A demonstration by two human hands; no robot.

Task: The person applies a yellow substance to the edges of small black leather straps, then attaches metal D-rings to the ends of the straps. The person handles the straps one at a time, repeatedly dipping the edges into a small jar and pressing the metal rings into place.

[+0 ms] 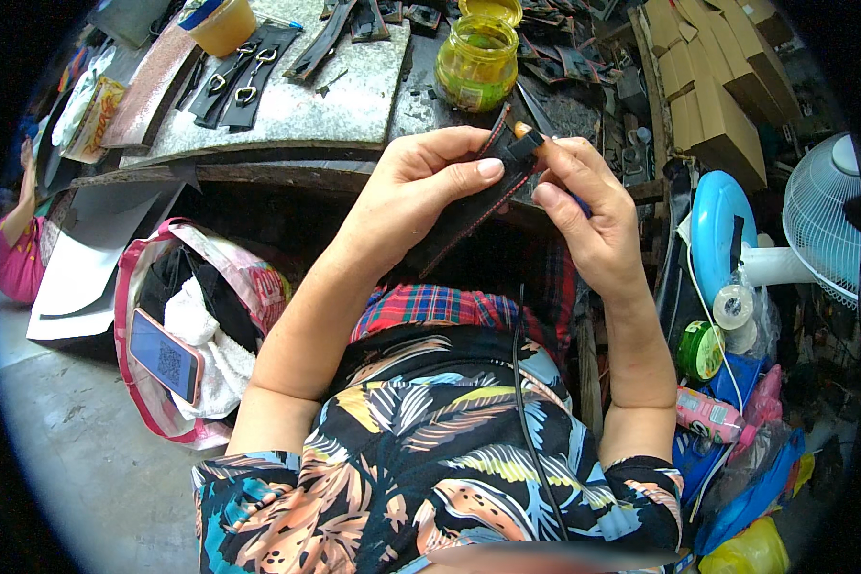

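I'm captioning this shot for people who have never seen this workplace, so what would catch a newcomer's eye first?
Probably the centre: the left hand grips a black strip with red stitching, the right hand at its upper end. Just beyond, on the workbench, the yellow-green jar glows. Brightest at the far right is the white fan with a round blue base.

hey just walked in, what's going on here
A person is working on a black strip with red edge stitching. The left hand grips it, while the right hand has its fingers at the strip's upper end. Beyond them stands a yellowish jar, and two black straps with metal fittings lie on a pale board.
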